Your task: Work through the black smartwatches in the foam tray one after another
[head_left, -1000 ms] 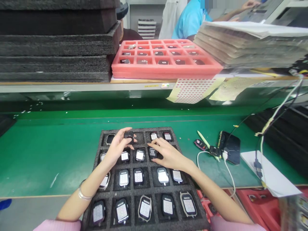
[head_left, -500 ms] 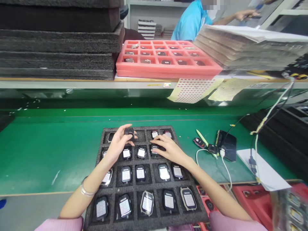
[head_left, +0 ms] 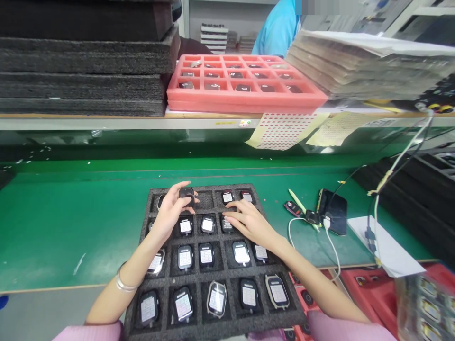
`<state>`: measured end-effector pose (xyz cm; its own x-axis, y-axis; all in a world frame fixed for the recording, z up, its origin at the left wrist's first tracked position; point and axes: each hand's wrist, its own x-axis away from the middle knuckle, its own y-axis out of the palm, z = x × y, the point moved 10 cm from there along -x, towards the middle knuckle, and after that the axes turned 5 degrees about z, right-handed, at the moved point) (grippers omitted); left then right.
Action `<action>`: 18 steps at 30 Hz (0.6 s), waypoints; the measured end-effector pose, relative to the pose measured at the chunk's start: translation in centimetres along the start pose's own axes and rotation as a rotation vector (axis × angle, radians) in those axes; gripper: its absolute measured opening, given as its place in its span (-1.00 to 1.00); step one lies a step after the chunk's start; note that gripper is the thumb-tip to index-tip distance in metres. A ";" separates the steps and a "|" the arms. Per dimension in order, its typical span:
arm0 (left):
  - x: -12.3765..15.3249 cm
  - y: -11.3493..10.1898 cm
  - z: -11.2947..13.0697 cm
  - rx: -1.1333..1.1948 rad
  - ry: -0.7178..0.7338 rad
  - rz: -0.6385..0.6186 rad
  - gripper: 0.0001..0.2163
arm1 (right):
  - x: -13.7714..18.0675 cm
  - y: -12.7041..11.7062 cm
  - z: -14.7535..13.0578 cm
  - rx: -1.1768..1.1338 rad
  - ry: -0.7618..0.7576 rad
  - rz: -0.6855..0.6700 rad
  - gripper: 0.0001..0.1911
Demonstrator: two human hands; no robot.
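Observation:
A black foam tray [head_left: 135,303] with square pockets lies on the green bench in front of me, most pockets holding a smartwatch body with a lit screen. My left hand [head_left: 169,214] pinches a dark watch body [head_left: 186,193] above the tray's back row. My right hand [head_left: 249,221] lies flat, fingers stretched over the second row, fingertips on a watch body [head_left: 226,223] in its pocket. A watch [head_left: 227,196] and another [head_left: 246,195] sit in the back row beyond my right hand.
On the shelf stand a pink foam tray [head_left: 245,99] of parts, stacked black foam [head_left: 81,61] and a paper pile [head_left: 369,66]. A phone [head_left: 334,208], cables and a green pen [head_left: 298,201] lie to the right. A person in blue [head_left: 277,28] works behind.
My right hand has slid slightly toward the back of the tray over the second row. My left hand keeps the dark watch body near the back row. The view has shifted a little.

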<state>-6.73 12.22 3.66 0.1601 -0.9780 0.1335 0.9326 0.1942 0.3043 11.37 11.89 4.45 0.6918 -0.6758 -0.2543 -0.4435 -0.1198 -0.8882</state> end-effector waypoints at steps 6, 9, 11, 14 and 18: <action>-0.1 -0.4 0.3 0.017 0.009 0.013 -0.63 | 0.4 -0.9 -0.2 0.026 0.009 0.053 -0.70; -0.2 -0.4 0.3 0.013 0.011 0.012 -0.62 | 1.7 -1.3 -0.5 0.029 0.040 0.035 -0.60; -0.1 -0.5 0.2 0.010 0.012 0.009 -0.62 | 3.2 -0.7 -1.2 0.069 0.028 -0.039 -0.50; -0.1 -0.4 0.1 -0.005 0.003 0.005 -0.63 | 5.1 0.7 -2.2 0.140 -0.009 -0.152 -0.35; 0.0 -0.4 -0.2 -0.025 -0.002 -0.004 -0.62 | 5.7 1.8 -2.7 0.159 -0.027 -0.204 -0.20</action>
<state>-7.02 12.18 3.39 0.1558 -0.9786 0.1346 0.9410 0.1885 0.2810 12.98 5.85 2.42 0.7739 -0.6292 -0.0722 -0.1998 -0.1344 -0.9706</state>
